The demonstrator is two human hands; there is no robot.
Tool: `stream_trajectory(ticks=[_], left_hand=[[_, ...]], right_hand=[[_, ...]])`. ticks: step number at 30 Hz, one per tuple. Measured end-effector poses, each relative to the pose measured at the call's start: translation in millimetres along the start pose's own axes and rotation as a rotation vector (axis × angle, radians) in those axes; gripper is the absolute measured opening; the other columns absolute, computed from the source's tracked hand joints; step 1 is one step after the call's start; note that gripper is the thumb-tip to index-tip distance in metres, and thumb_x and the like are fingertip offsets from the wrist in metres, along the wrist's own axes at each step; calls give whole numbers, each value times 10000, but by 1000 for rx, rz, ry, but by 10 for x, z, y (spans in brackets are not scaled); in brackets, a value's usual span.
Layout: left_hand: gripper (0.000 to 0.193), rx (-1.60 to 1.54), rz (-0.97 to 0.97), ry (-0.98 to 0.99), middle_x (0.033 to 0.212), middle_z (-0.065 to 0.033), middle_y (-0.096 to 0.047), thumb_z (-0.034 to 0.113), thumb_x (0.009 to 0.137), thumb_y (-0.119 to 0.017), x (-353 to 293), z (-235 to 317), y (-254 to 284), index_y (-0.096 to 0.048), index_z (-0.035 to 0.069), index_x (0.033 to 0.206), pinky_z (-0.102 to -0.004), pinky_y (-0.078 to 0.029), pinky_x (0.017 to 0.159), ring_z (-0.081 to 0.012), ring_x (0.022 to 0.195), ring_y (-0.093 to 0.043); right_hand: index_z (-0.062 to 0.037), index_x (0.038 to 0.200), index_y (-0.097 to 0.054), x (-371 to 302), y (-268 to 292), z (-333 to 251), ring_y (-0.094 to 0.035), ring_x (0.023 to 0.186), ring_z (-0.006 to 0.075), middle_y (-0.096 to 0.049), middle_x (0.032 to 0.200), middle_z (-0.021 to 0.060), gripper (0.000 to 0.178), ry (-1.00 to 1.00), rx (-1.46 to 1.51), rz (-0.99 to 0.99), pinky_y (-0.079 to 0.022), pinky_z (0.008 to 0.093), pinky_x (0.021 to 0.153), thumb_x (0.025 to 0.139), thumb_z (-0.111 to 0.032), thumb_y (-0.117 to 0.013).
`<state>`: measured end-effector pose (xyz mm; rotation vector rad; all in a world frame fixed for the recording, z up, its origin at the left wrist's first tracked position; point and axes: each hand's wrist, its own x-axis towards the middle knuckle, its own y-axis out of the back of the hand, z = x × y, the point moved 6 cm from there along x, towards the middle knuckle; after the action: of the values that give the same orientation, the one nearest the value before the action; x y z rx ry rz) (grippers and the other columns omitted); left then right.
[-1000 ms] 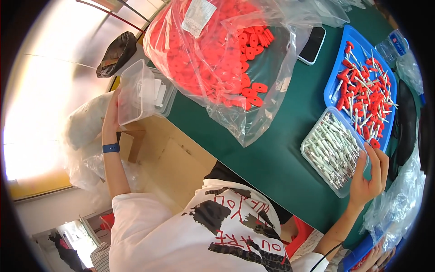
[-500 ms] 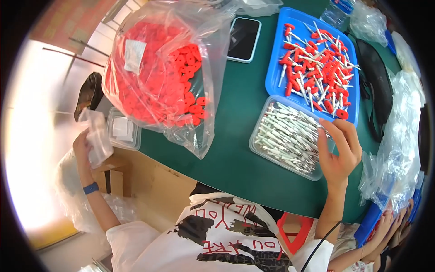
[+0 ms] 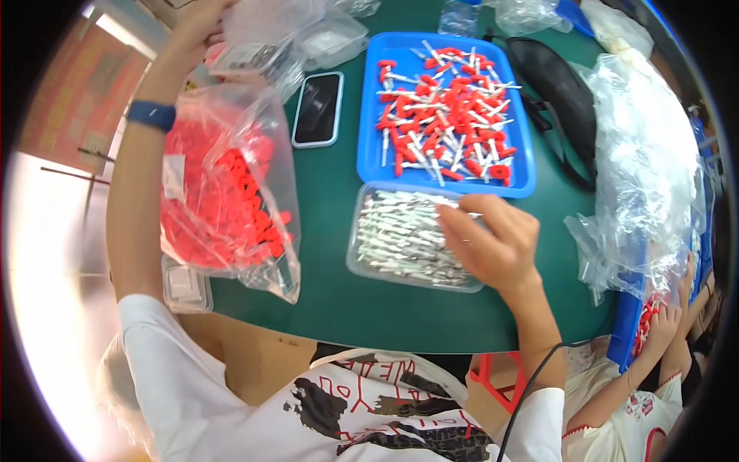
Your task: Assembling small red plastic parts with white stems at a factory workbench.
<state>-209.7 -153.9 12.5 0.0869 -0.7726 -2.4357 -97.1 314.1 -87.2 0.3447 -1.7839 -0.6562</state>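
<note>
Tabletop [image 3: 354, 317] separates its near edge [image 3: 265, 328] from the stick tub [image 3: 352, 256] under your right hand [image 3: 499, 240]; your left hand [image 3: 202, 32] is farther off, both grips unclear.

Phone [image 3: 318, 110], black strapped pouch [image 3: 560, 96], clear bottle [image 3: 459, 20]

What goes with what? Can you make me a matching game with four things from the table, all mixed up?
Things:
1. Tray
2. Phone
3. Tub
4. Bag

How they look:
A. Lying flat, dark side up
B. See-through and soft, with loose red pieces inside
C. Blue, holding red-and-white pieces
D. Holding pale sticks, with the right hand over one end

Right pairs: 1-C, 2-A, 3-D, 4-B
</note>
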Motion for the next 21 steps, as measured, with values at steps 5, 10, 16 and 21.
stream_trajectory(ticks=[5, 10, 16, 21], left_hand=[[310, 197, -64, -55, 807, -40, -584, 272, 873, -573, 373, 308, -934, -628, -12, 986, -289, -478, 653, -171, 716, -557], [359, 929, 163, -346, 952, -196, -679, 246, 813, -576, 737, 204, -1160, -655, -23, 1037, -411, -517, 720, -316, 857, -670], [354, 1018, 341, -647, 906, -198, -690, 343, 808, -573, 239, 449, -1040, -713, 47, 942, -441, -522, 751, -361, 872, -667], [341, 1064, -166, -731, 815, -154, -692, 415, 771, -645, -259, 509, -1629, -729, 108, 896, -404, -527, 691, -294, 785, -674]], right_hand=[[-110, 887, -681, -71, -38, -43, -570, 586, 122, -577, 766, -3, 261, 48, -50, -50, -434, 251, 463, 641, -62, -754], [-110, 884, -676, -112, -48, -32, -568, 590, 114, -566, 773, -12, 264, 67, -46, -69, -421, 240, 458, 634, -60, -747], [-112, 876, -678, -93, -39, -38, -558, 583, 104, -569, 774, -14, 253, 79, -34, -65, -407, 231, 444, 637, -60, -743], [-115, 874, -682, -99, -41, -25, -551, 564, 110, -576, 765, -5, 251, 47, -52, -62, -419, 236, 449, 639, -58, -748]])
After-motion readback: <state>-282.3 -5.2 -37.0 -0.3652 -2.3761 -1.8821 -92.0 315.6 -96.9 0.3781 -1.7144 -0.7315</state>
